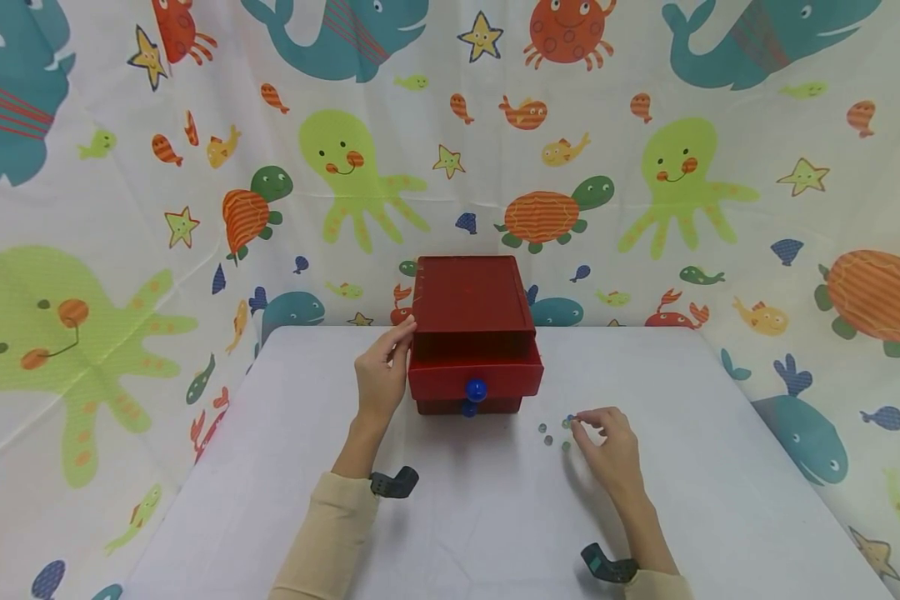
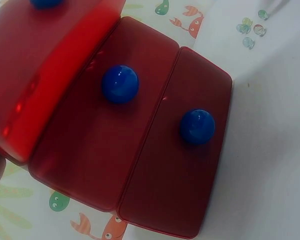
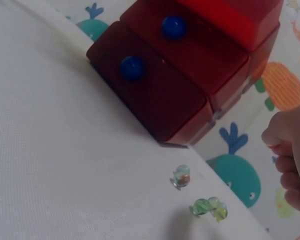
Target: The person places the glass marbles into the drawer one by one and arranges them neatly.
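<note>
A small red chest of drawers point(image 1: 471, 292) stands at the back of the table, its top drawer point(image 1: 450, 380) pulled out. Blue round knobs are on the drawer fronts, like the one on the middle drawer point(image 2: 120, 84). My left hand point(image 1: 382, 371) rests against the chest's left side near the top. Glass marbles point(image 3: 210, 206) lie in a loose group to the right of the chest. Over them is my right hand point(image 1: 612, 446), thumb and index fingertips close together beside the farthest marbles point(image 1: 567, 422). No marble shows between those fingers in the right wrist view.
The white table point(image 1: 480, 517) ends just behind the chest. A curtain point(image 1: 435, 208) printed with sea animals hangs behind and at both sides. Each wrist wears a dark strap with a small camera, such as the right one point(image 1: 607, 567).
</note>
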Demonstrator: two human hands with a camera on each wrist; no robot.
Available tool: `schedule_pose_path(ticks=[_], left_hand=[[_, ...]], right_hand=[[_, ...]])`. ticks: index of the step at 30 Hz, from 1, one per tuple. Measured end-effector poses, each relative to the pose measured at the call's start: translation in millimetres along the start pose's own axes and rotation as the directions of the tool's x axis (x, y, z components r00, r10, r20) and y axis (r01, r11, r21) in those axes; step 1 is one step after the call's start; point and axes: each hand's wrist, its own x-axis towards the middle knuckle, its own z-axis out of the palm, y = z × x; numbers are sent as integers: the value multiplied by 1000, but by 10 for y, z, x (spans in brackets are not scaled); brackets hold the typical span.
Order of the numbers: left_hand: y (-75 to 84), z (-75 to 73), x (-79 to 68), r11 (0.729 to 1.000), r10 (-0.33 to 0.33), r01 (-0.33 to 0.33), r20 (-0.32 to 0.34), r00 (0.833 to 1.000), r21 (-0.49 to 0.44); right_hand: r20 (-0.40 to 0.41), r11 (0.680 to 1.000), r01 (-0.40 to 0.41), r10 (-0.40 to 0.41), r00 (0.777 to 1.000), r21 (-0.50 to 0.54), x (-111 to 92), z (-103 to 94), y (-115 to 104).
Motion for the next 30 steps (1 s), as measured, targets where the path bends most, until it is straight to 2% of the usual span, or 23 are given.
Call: schedule_pose_path(ticks=[12, 21, 30], left_hand=[[-7, 4, 3, 1000, 10, -10, -13, 1000, -17], [-9, -1, -2, 1000, 8, -8, -14, 1000, -9], [0, -6, 1, 1000, 4, -4, -9, 1000, -14]], right_hand=[[-30, 1000, 26, -26, 999, -2, 43, -51, -79], [-22, 1000, 31, -32, 999, -3, 86, -98, -174], [-53, 996, 88, -88, 995, 2, 121, -126, -263]])
